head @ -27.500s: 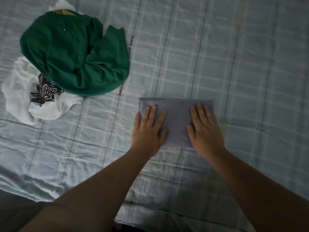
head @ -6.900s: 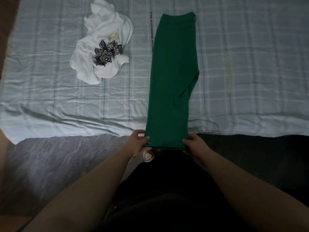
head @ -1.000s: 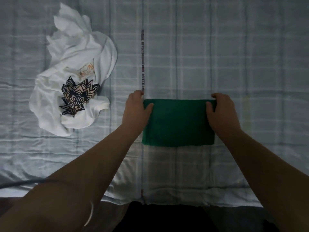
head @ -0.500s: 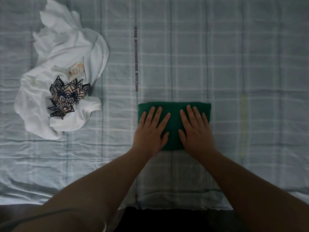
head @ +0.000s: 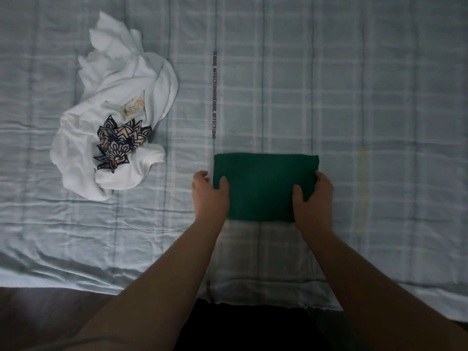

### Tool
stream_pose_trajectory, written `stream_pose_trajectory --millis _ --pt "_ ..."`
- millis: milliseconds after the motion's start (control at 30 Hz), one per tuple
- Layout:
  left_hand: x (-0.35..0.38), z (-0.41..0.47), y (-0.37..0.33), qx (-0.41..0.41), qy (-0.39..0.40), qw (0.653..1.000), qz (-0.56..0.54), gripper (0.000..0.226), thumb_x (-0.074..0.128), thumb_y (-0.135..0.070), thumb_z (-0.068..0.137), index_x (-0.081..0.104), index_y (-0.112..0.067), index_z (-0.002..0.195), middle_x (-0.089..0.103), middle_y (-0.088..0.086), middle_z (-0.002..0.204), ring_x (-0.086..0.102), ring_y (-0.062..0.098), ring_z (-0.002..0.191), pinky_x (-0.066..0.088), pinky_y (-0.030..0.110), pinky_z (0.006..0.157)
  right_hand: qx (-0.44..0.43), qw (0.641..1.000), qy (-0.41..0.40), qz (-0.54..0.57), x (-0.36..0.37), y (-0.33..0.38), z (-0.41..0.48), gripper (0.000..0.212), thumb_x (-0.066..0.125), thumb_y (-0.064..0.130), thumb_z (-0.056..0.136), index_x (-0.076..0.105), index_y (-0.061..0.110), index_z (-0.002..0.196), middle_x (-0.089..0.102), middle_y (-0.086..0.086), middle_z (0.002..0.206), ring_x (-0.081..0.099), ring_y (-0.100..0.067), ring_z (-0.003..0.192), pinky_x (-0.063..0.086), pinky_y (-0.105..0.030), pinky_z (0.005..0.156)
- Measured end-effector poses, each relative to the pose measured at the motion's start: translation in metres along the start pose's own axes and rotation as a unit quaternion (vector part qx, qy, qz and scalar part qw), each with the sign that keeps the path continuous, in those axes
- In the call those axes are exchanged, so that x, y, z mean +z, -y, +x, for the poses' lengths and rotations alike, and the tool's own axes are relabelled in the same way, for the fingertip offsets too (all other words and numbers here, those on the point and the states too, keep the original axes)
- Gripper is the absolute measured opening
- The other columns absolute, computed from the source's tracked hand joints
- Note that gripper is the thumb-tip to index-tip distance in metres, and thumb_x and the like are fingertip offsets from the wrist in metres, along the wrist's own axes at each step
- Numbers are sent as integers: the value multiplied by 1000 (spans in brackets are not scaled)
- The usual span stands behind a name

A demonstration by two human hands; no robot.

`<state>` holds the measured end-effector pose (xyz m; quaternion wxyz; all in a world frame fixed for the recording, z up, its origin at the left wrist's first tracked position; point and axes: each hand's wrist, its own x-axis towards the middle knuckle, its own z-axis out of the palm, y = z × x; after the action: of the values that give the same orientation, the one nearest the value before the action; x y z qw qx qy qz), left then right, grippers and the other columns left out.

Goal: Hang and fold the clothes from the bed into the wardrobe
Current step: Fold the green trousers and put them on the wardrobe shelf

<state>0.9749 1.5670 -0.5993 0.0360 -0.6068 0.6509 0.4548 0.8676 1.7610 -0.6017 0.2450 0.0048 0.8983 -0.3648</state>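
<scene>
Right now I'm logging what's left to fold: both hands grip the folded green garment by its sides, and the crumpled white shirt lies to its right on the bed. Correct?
Not quite. The head view shows the crumpled white shirt lying to the left of the folded green garment, not right. The rest holds: the left hand and right hand grip its sides on the bed.

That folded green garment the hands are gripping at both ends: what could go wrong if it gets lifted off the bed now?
The left hand and right hand pinch only the side edges of the green garment, so its unsupported middle could sag and the folds slip open on the way to the wardrobe. The bed sheet already looks wrinkled, and fingers tucked under the bundle might drag it along. The crumpled white shirt lies apart, so it seems safe.
</scene>
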Motion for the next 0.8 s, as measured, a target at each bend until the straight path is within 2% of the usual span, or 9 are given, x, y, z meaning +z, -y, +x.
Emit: stream_pose_trajectory --millis 33,100,200,300,400,500,567,667,800 --pt "3 3 1 -46 31 998 -20 52 62 -44 93 44 -14 132 58 6 125 59 13 90 49 25 66 45 999 9 16 2 0 1 61 58 39 96 32 19 147 41 -4 147 43 -22 133 40 -46 112" --pt "9 8 4 -50 66 997 2 51 63 -54 90 48 -15 120 63 1 107 59 9 78 45 25 55 77 997 3 27 5 0 5 57 58 45 94 37 20 142 52 -3 136 54 -23 121 49 -45 102" --pt "12 17 5 -37 69 996 37 50 61 -60 88 47 -18 110 56 -9 88 56 7 73 40 23 51 107 994 8 30 9 3 15 51 56 47 95 40 20 136 59 1 120 58 -18 96 50 -35 84" --pt "10 24 -1 -41 91 994 35 45 59 -58 91 52 -16 106 60 -4 88 61 15 76 49 30 58 128 990 54 -10 11 8 23 51 52 53 95 43 17 129 53 4 104 53 -16 82 43 -33 76" --pt "-2 19 -9 -66 150 985 -57 41 60 -51 94 65 -12 105 71 7 98 71 26 85 61 39 73 161 983 88 27 5 19 29 56 57 52 94 47 10 129 56 -2 109 59 -27 97 49 -38 84" --pt "-31 -1 -20 -81 195 963 -165 38 66 -45 92 69 -14 112 76 8 103 76 24 83 61 34 65 187 964 131 134 -16 43 23 50 63 43 93 58 5 125 66 -13 120 65 -34 104 54 -49 95" --pt "-60 -20 -31 -75 217 946 -231 37 69 -42 91 68 -15 116 76 8 106 75 25 90 61 37 70 170 955 139 200 -38 66 8 43 66 36 93 60 7 125 68 -14 120 68 -34 102 55 -53 92" --pt "-118 -58 -51 -32 230 928 -292 42 72 -42 88 67 -16 120 74 9 114 73 29 102 60 42 81 125 928 195 292 -73 112 -27 27 66 25 94 65 14 118 72 -12 117 72 -31 100 59 -48 83" --pt "-211 -116 -73 35 208 920 -332 46 77 -51 79 72 -22 114 74 9 116 71 30 105 60 40 79 84 870 335 351 -111 187 -80 37 67 28 90 65 15 124 70 -14 122 69 -35 108 58 -50 83"
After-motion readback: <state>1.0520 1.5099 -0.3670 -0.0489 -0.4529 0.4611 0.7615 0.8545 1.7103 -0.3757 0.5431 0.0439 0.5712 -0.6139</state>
